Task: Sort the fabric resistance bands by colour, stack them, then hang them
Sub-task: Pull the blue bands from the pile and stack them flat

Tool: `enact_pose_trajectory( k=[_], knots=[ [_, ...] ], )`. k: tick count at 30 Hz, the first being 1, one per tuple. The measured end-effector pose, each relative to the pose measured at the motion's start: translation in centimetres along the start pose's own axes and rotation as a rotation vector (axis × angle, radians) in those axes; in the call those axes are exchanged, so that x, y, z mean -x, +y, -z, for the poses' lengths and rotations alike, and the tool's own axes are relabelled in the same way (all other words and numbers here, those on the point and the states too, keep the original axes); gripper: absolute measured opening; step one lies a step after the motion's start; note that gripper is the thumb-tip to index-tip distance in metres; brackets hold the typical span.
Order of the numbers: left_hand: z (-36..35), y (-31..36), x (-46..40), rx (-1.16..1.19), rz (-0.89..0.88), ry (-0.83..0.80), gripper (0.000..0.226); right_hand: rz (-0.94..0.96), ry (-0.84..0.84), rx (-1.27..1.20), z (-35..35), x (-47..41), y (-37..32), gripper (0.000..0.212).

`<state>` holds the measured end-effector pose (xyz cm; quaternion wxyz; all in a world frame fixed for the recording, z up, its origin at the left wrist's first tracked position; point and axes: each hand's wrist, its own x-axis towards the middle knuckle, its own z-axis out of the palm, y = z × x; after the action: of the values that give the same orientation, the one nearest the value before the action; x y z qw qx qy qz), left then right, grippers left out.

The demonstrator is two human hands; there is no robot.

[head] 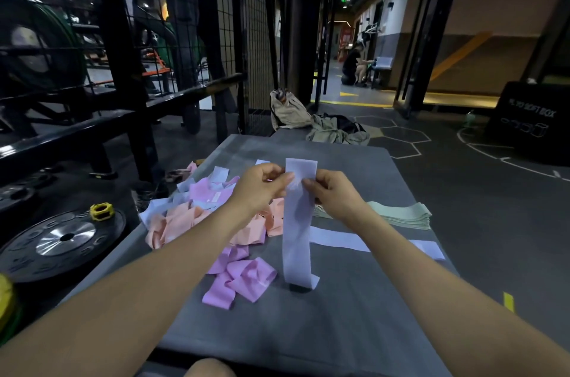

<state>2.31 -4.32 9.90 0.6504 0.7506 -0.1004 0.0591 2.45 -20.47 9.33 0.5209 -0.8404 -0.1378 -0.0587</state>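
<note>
A long lavender band (pixel 298 231) hangs upright over the grey mat (pixel 354 330), its lower end touching the mat. My left hand (pixel 262 184) and my right hand (pixel 331 188) both pinch it near its top. Left of it lies a mixed heap of pink bands (pixel 209 193), peach bands (pixel 182 222) and pale blue bands (pixel 157 207). A few pink bands (pixel 243 279) lie crumpled in front. A neat stack of green bands (pixel 401 214) sits at the right. Another lavender band (pixel 336 239) lies flat behind my right forearm.
A black weight plate (pixel 61 241) with a yellow collar (pixel 101 211) lies on the floor at the left. Dark racks and a wire grid stand behind it. A beige bag (pixel 288 109) and clothes sit past the mat. A black soft box (pixel 530 117) stands at the right.
</note>
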Motion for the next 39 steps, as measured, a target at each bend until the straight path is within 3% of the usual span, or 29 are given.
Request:
enact_pose_trajectory(
  k=[4,9,12,15,19,25,29,33,39],
  knots=[
    [0.0,0.5,-0.5,-0.073,-0.091,-0.015,0.019,0.012,-0.059,0.015,0.2,0.4,-0.8,0.022],
    [-1.1,-0.1,-0.3,-0.088,-0.071,-0.045,0.013,0.018,-0.089,0.047,0.5,0.8,-0.8,0.020],
    [-1.5,0.0,-0.3,-0.097,-0.084,-0.047,0.016,0.032,-0.024,0.061,1.3,0.9,-0.8,0.011],
    [-1.8,0.2,-0.6,-0.080,-0.082,-0.057,0.023,0.029,0.077,0.040,2.1,0.8,-0.9,0.023],
    [-2.3,0.4,-0.9,-0.145,-0.090,-0.112,0.016,0.044,0.090,0.015,2.5,0.9,-1.3,0.012],
    [-3.5,0.5,-1.4,-0.115,-0.106,-0.114,0.017,0.096,0.155,0.135,3.3,0.6,-2.0,0.011],
    [-4.1,1.1,-1.9,-0.126,-0.134,-0.116,0.016,0.067,0.218,0.009,3.9,0.9,-1.9,0.007],
    [-4.4,2.6,-2.7,0.043,-0.119,-0.064,0.020,-0.029,0.058,-0.242,3.6,1.9,-0.8,0.020],
    [-3.3,4.1,-3.5,0.248,-0.059,0.074,0.018,-0.178,-0.089,-0.063,2.2,2.9,2.0,0.027]
  ],
)
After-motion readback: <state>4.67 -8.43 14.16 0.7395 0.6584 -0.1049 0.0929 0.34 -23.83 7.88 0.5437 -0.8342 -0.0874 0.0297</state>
